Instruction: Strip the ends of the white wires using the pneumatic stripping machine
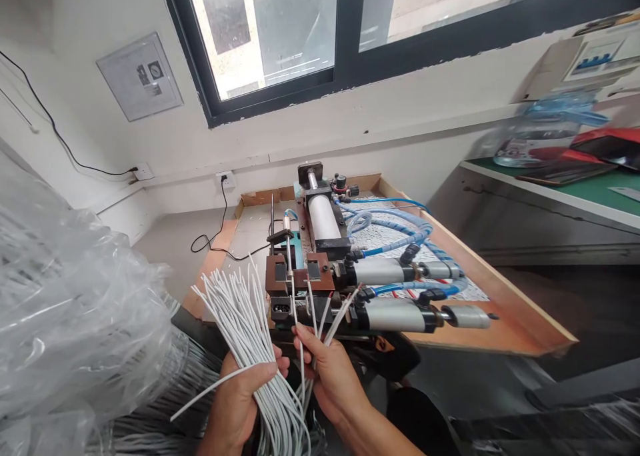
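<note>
The left hand (239, 399) is curled around a thick bundle of white cables (245, 329), with the thumb laid across the front and the fingers behind. One cable sticks out to the left beneath the thumb. The bundle's tips fan upward, and its lower part hangs down between the wrists.

The right hand (333, 376), just beside it, pinches a single white cable (301, 353) between thumb and forefinger. A few loose cables (340, 319) splay up past this hand, their ends close to the machine; how its other fingers hold them is hard to tell.

The single cable runs up to the near side of a brown block (276, 275) on the machine. To the right of the block lie two silver cylinders (395, 315), with another silver cylinder (323, 217) farther back and blue hoses (387, 248) looping among them.

The machine sits on a worktop (505, 323) with a raised wooden rim along the far and right sides. A bare stretch lies at its near right corner. Clear plastic sheeting (75, 296) crowds the left.

Both forearms reach in from the near edge, the right one slanting up toward the left. Both hands are at the machine's near side, palms partly turned inward.
</note>
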`<control>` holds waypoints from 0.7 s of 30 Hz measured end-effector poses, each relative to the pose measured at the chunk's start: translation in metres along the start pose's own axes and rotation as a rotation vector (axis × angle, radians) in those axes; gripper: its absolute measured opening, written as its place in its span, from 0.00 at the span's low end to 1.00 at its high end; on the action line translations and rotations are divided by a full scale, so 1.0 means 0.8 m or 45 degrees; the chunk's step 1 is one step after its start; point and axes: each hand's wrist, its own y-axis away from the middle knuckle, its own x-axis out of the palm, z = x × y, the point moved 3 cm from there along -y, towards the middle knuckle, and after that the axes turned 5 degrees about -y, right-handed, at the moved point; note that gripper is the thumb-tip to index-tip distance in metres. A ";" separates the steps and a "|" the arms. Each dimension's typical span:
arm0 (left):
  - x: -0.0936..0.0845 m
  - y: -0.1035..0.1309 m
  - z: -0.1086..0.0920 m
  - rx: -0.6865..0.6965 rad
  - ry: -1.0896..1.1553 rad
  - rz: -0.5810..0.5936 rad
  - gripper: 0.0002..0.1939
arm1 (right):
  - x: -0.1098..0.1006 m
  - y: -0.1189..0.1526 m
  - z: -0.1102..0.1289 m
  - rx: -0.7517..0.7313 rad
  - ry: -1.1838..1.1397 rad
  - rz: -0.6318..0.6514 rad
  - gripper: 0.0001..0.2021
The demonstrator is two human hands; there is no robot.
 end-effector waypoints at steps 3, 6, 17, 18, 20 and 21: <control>-0.001 -0.001 -0.002 0.084 -0.058 -0.011 0.09 | 0.002 -0.001 0.000 0.038 -0.027 0.001 0.13; 0.000 -0.002 -0.005 0.191 -0.132 0.043 0.06 | 0.007 0.004 0.002 0.110 -0.034 0.071 0.13; 0.005 0.003 0.009 0.188 -0.444 0.181 0.11 | 0.020 0.029 0.008 -0.194 0.560 0.474 0.10; 0.007 0.004 0.009 0.216 -0.465 0.217 0.11 | 0.020 0.030 0.009 -0.295 0.659 0.461 0.09; 0.010 0.006 0.007 0.280 -0.453 0.257 0.12 | 0.019 0.033 0.014 -0.549 0.850 0.421 0.08; 0.010 0.007 0.006 0.296 -0.428 0.263 0.13 | 0.017 0.035 0.017 -0.651 0.914 0.408 0.08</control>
